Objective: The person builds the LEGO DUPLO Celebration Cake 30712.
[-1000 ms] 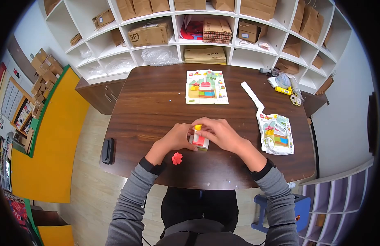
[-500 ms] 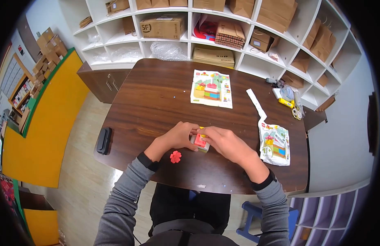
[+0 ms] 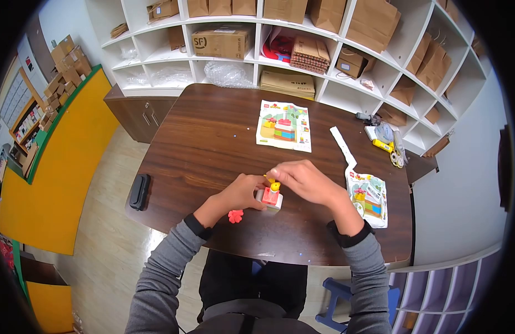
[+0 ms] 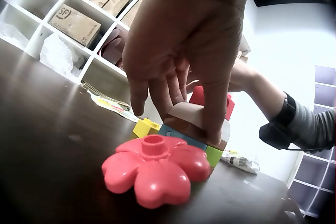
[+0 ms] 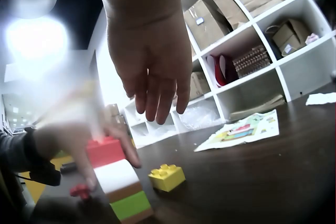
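Note:
My left hand [image 3: 242, 192] grips the sides of a brick stack, its thumb and fingers around the white curved piece [image 4: 189, 113]. A red brick [image 5: 105, 152] lies above that white piece, with a green brick [image 5: 131, 205] lower down. On top stands a piece with a round yellow end [image 3: 275, 187]. Just above and behind it is my right hand [image 3: 307, 179]; in the right wrist view its fingers hang fairly straight, holding nothing visible. A yellow brick [image 5: 167, 178] lies beside the stack. The red flower [image 4: 156, 169] rests on the table near my left hand.
A printed sheet [image 3: 283, 126] lies at the back of the table [image 3: 202, 133]. To the right are a printed bag [image 3: 369, 197], a torn white strip [image 3: 342, 146] and tape with small tools [image 3: 385, 142]. A black case [image 3: 139, 192] sits at the left edge.
My right hand has lifted off the stack's top and its fingers have loosened, exposing the round yellow end. My left hand stays at the stack. The head view has shifted slightly.

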Action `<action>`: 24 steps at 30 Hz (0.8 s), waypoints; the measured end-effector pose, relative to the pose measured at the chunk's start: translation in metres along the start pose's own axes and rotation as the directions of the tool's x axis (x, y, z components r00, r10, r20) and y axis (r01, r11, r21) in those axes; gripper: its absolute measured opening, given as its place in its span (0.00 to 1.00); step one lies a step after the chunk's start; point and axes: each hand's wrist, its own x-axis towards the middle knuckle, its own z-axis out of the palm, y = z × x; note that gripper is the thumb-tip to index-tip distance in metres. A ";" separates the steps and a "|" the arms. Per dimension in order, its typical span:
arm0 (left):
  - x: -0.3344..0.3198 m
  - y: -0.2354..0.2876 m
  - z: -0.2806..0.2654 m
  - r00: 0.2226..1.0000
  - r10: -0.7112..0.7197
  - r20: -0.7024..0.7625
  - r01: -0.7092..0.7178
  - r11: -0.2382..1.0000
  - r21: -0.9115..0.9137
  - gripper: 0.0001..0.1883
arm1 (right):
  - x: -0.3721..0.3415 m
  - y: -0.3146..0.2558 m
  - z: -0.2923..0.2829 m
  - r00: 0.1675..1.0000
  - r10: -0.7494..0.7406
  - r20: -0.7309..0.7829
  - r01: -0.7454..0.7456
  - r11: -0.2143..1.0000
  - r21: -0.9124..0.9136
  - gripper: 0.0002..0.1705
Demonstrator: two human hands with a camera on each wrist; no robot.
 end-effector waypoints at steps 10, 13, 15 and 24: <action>-0.018 0.003 -0.004 1.000 0.020 0.005 -0.020 0.998 0.060 0.27 | 0.013 0.088 0.045 0.997 -0.054 0.062 0.069 0.962 -0.266 0.19; -0.015 0.006 -0.015 0.997 -0.070 0.023 0.065 0.982 0.177 0.27 | 0.007 0.094 0.054 0.999 -0.006 0.045 0.018 0.963 -0.269 0.20; -0.012 -0.001 -0.020 0.996 -0.058 -0.074 0.074 0.971 0.226 0.27 | 0.000 0.095 0.052 1.000 0.002 0.022 0.004 0.962 -0.274 0.20; 0.025 -0.029 -0.034 0.986 -0.101 -0.135 0.109 0.993 0.054 0.31 | -0.045 0.081 0.036 0.987 0.157 -0.035 -0.160 0.939 -0.305 0.20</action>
